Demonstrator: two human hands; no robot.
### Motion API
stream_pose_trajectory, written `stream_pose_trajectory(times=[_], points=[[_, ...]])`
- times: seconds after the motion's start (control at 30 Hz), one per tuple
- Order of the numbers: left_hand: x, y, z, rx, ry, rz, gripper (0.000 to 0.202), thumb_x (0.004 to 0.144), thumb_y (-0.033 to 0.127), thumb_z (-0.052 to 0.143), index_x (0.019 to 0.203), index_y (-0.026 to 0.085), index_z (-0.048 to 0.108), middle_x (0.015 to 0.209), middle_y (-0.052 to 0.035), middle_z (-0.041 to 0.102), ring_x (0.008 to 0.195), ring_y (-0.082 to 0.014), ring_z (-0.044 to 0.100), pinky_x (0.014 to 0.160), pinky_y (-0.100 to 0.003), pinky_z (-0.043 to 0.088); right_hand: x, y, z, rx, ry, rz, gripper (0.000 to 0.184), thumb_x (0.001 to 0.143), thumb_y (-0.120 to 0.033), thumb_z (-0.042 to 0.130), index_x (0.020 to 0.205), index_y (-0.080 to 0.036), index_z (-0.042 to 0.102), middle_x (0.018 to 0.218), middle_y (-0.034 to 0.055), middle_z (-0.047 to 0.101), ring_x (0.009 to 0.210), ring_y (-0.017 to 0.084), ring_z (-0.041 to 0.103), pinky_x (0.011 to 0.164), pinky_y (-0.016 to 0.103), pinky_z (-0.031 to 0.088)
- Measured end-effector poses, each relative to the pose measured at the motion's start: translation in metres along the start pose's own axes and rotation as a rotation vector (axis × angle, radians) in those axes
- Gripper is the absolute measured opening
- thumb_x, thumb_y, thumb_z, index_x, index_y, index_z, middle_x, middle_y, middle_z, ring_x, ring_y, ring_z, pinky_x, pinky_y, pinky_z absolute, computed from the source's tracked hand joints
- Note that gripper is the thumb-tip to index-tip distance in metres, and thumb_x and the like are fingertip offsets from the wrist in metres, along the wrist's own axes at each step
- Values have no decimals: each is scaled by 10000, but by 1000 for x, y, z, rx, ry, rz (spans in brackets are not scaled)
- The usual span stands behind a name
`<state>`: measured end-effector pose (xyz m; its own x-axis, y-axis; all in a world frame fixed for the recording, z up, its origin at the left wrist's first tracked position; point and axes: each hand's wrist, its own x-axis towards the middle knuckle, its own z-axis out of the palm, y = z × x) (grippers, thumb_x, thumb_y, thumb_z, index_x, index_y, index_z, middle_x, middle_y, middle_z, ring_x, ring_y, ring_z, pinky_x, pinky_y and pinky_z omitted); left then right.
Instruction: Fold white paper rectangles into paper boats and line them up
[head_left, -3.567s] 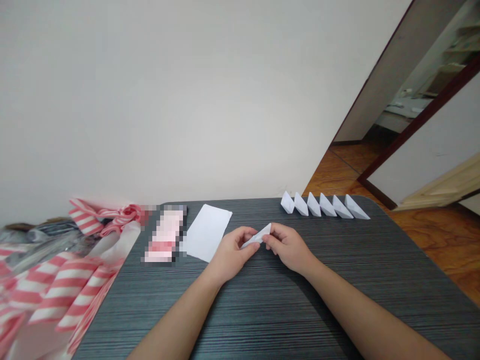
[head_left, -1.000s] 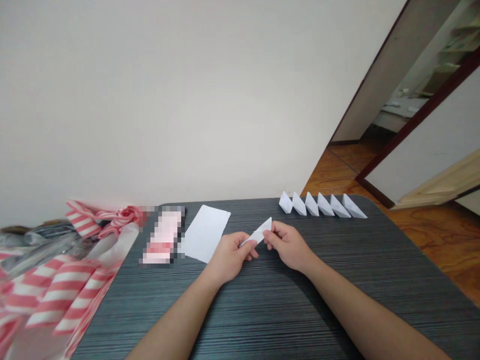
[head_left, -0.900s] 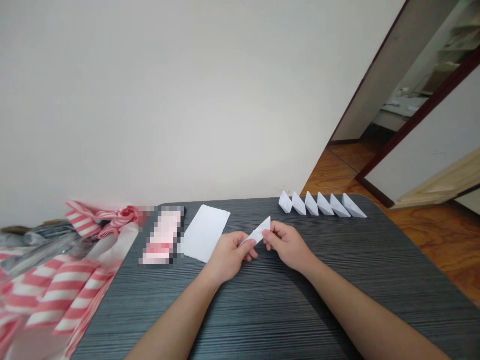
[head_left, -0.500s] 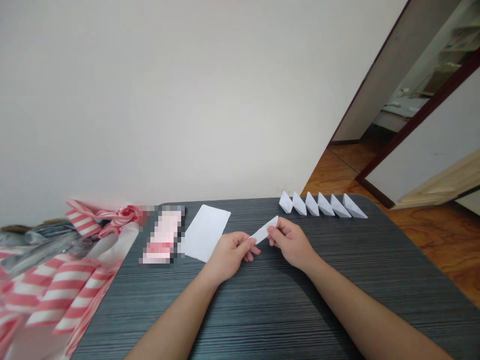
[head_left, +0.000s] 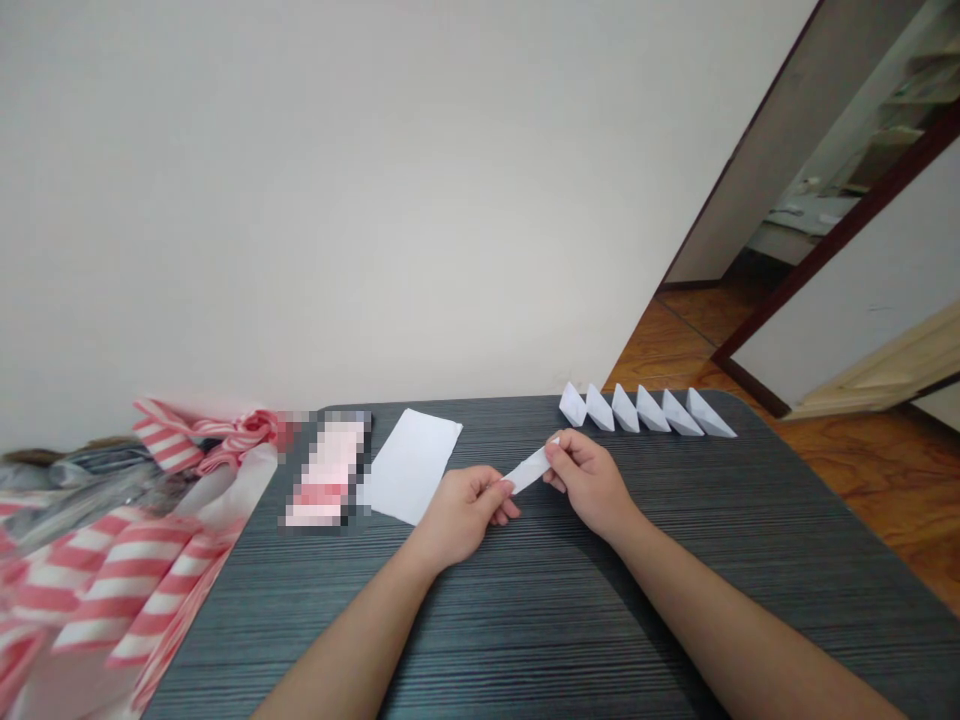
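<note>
Between my two hands is a narrow folded strip of white paper (head_left: 530, 470), held slanting above the table. My left hand (head_left: 466, 508) pinches its lower left end between thumb and fingers. At the upper right end, my right hand (head_left: 589, 480) is closed on the paper, its thumb lying on top near the corner. Beyond my right hand stand several folded white paper pieces (head_left: 625, 410) with pointed tops, in a row along the far edge. A flat white sheet of paper (head_left: 414, 462) lies to the left, partly behind my left hand.
The dark wood-grain table (head_left: 480, 620) meets a pale wall (head_left: 375, 200). A blurred-out, phone-shaped object (head_left: 328, 472) lies left of the sheet. Red-and-white striped cloth (head_left: 127, 570) is heaped beyond the left edge. Wooden floor (head_left: 870, 460) and a doorway are at the right.
My right hand has slid slightly right and its thumb now covers the strip's upper corner. My left hand has barely moved and keeps its pinch.
</note>
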<state>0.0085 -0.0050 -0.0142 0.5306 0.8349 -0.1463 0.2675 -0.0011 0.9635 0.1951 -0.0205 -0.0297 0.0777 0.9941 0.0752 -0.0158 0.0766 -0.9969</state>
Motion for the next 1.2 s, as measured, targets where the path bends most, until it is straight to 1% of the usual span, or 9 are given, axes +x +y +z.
stream_pose_trajectory(times=[0.13,0.3,0.4,0.63,0.77,0.87,0.93,1.07,1.2], points=[[0,-1,0,11,-17,27,339,862,401,431,750,135,609,699,-50,659,604,-124,568,587,-237,450,0,2,1,44,11,3,255,858,-369,522,695,-175,494,568,-29,494,475,83,394,452,212,302],[-2,2,0,66,-31,43,357,864,408,420,738,138,616,700,-50,654,622,-131,576,608,-239,448,1,6,1,87,77,26,249,852,-387,523,715,-180,506,542,-35,475,476,89,408,444,206,311],[-3,5,0,91,-25,63,349,861,399,425,731,141,622,703,-47,647,644,-136,575,621,-241,442,1,3,1,58,59,6,254,855,-384,518,707,-179,502,542,-35,473,471,87,402,445,207,312],[-2,5,4,-20,30,85,267,842,372,470,985,177,582,758,-19,607,620,-123,530,539,-219,405,-2,-1,3,-94,5,-15,245,864,-383,498,720,-185,510,542,-27,522,444,97,451,439,217,353],[-3,5,4,-25,29,110,221,862,344,444,982,190,547,712,5,579,598,-111,510,546,-215,390,-3,0,5,-97,-40,-19,232,864,-369,502,724,-185,519,554,-25,542,440,103,491,448,226,389],[-3,6,3,-17,31,132,165,859,326,452,903,184,525,681,13,569,603,-111,508,557,-213,380,-3,1,5,-92,-50,-36,218,856,-364,516,737,-182,537,553,-27,540,451,108,505,463,234,409],[-3,7,3,31,28,140,183,862,327,442,850,175,544,684,5,574,610,-113,507,571,-219,379,-3,1,5,-87,-59,-43,213,851,-366,524,749,-180,548,558,-26,542,457,110,510,469,239,418],[-2,7,2,129,48,160,235,862,334,438,840,171,606,726,-13,592,650,-127,515,594,-227,378,-3,1,4,-76,-86,-53,203,842,-361,533,753,-180,558,565,-22,541,470,115,518,483,248,432],[-3,6,2,169,46,141,256,863,329,423,848,171,625,698,-17,599,603,-126,511,568,-229,366,-4,0,5,-52,-124,-50,177,834,-348,544,760,-188,549,569,-23,538,494,121,529,515,260,451]])
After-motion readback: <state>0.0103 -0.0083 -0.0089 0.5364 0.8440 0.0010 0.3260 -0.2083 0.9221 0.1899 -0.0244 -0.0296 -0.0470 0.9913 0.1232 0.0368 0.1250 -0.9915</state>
